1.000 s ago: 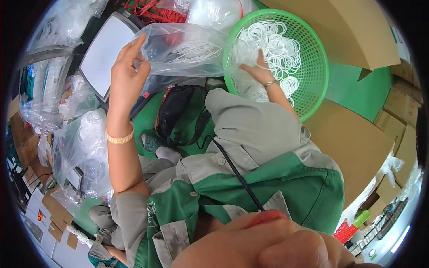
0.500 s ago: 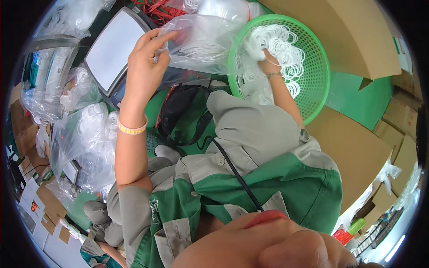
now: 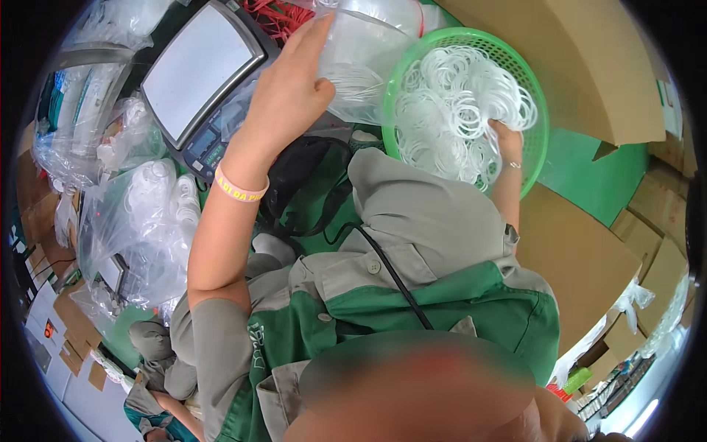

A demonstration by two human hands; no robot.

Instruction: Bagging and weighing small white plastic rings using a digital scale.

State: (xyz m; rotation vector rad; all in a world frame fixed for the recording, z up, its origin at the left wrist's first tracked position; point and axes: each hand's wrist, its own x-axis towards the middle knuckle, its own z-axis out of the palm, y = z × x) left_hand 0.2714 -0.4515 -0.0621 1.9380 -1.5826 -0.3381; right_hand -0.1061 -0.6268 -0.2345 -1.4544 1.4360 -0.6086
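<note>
Left hand point(image 3: 291, 92): raised at 12 o'clock of the view, fingers and thumb pinched together on the mouth of a clear plastic bag point(image 3: 361, 66); the grip is clamped on the film. A yellow wristband point(image 3: 239, 188) sits on the wrist.

Clear plastic bag: held up just beside the 9 o'clock rim of the green basket point(image 3: 530, 81), partly over the weighing scale point(image 3: 199, 74); a few white rings show through its wall.

Right hand point(image 3: 504, 144): inside the green basket at its 4 o'clock side, buried among the white rings point(image 3: 449, 110); whether its grip is apart or together cannot be told, as the rings hide the fingers.

Green basket: round, mesh-walled, at 1 o'clock of the view, heaped with loose white rings.

Weighing scale: grey flat platform at 11 o'clock.

Filled plastic bags point(image 3: 147, 221): piled at 9 o'clock, holding white parts.

Cardboard boxes point(image 3: 582, 59): from 1 to 4 o'clock, beside the basket.
</note>
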